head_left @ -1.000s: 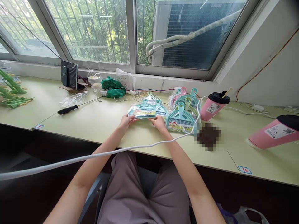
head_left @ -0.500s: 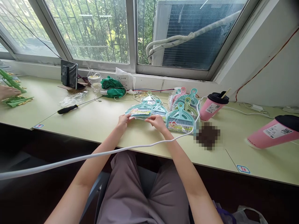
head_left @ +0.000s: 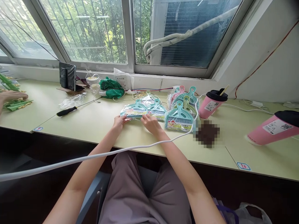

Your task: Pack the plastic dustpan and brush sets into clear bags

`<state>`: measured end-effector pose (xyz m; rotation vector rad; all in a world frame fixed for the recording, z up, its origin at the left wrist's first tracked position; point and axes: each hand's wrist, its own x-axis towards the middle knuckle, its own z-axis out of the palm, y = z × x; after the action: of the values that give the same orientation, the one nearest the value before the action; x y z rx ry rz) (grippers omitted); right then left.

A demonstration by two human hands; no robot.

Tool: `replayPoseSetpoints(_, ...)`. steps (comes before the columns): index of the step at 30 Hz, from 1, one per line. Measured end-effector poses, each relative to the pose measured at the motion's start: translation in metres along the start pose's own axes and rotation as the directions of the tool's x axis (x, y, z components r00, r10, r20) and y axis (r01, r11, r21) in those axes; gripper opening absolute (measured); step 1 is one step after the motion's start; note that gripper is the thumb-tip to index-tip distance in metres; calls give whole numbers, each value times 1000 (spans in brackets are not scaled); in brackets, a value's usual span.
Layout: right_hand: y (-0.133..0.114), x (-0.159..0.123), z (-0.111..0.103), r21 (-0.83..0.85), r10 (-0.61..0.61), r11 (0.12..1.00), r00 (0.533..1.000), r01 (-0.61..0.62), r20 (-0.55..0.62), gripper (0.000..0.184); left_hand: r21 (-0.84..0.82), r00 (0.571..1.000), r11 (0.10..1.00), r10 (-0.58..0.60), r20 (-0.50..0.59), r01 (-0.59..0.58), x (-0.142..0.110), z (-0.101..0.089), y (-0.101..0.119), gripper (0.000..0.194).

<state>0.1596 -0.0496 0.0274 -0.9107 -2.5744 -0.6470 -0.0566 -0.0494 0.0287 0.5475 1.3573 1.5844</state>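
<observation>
A turquoise dustpan-and-brush set (head_left: 134, 109) in clear wrapping lies at the left front of a group of such sets, its handle towards the window. My left hand (head_left: 118, 122) grips its front left corner, fingers bent round the edge. At the front right corner, my right hand (head_left: 151, 123) pinches the edge of the wrapping. A second turquoise set (head_left: 156, 109) lies right beside it, partly behind my right hand's fingertips. Behind is a paler set (head_left: 148, 98). To the right, another turquoise set (head_left: 179, 117) overlaps a green set (head_left: 187, 104) and more packs.
A white cable (head_left: 102, 154) crosses in front of my forearms. Pink cups (head_left: 209, 106) stand at the right. A screwdriver (head_left: 67, 111), green bag (head_left: 112, 88) and propped tablet (head_left: 67, 76) are on the left. Another person's hand (head_left: 11, 95) touches green items at the far left.
Both hands have shifted the turquoise set left, and its face now tips up more towards me, beside its neighbour. Another person's hand has come in at the far left.
</observation>
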Motion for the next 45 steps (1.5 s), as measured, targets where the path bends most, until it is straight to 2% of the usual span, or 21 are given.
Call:
replayPoseSetpoints(4,-2,0,-1,-27,-206,978,978,205,-31,36,28,1000,1000,-2,8,2,-4,-1,9,7)
replayPoseSetpoints(7,-6,2,-7,-40,-306,952,949,304,-72,33,71,1000,997,26,10,-26,-3,-6,16,9)
replayPoseSetpoints(9,-9,4,-11,-44,-331,944,940,328,-86,31,109,1000,994,4,22,-6,0,-11,19,9)
replayPoseSetpoints(13,-12,8,-17,-98,-346,936,936,338,-72,31,159,999,987,31,38,-37,4,-19,20,9)
replayPoseSetpoints(18,-15,8,-19,-97,-385,920,921,380,-51,30,205,998,978,37,45,-46,-3,-20,21,8)
replayPoseSetpoints(20,-17,8,-19,-70,-379,924,924,376,-46,28,227,998,973,41,52,-52,-6,-19,23,7)
replayPoseSetpoints(25,-18,8,-24,-88,-276,958,960,272,-37,31,263,998,963,53,34,-60,-6,-20,21,4)
replayPoseSetpoints(31,-12,7,-23,30,-299,953,953,301,-49,27,265,991,957,131,-20,-121,-2,-26,16,13)
replayPoseSetpoints(36,-16,9,-17,101,-271,956,961,274,-49,35,273,989,955,139,-59,-118,-6,-26,18,14)
replayPoseSetpoints(45,-31,7,-17,127,-202,970,978,208,-52,29,402,984,900,179,17,-170,-18,-34,27,13)
